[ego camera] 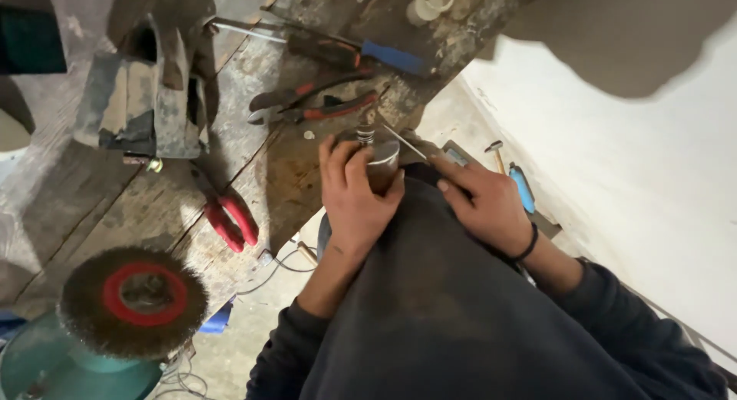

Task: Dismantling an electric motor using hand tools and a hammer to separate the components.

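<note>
At frame centre, the left hand (351,191) wraps its fingers closed around a small metal cylinder (381,159), held against the edge of a worn, stained wooden workbench (115,208). The right hand (482,200) pinches a thin metal rod (404,142) that touches the cylinder's top. Red-handled pliers (318,108) and a screwdriver (361,53) lie in the upper centre. A wire wheel (133,300) sits lower left. A pale wall (645,162) fills the right.

Metal cylinder (381,160) largely covered by left hand (355,196), thin tool's (405,142) handle hidden in right hand (484,204), green grinder base (46,365) cut off at seven o'clock, white spool (426,4) cropped at twelve o'clock
</note>
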